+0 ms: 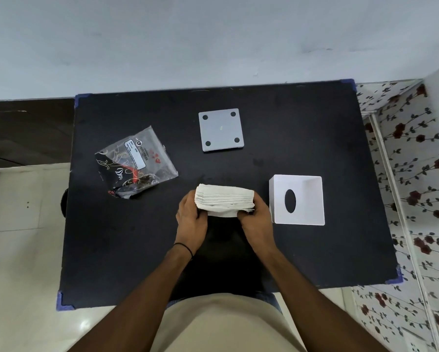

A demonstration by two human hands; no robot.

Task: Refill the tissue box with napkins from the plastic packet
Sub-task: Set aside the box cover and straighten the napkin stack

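A thick stack of white napkins is held just above the black table, near its middle. My left hand grips the stack's left end and my right hand grips its right end. The white tissue box lies upside down to the right of my hands, open side up, its oval slot showing through the bottom. The box's flat white base plate, with dark round feet at its corners, lies farther back. The clear plastic packet lies flattened at the left.
A pale wall runs behind the table. The table corners carry blue guards. A white surface with a dark floral pattern stands to the right. Pale floor tiles lie to the left.
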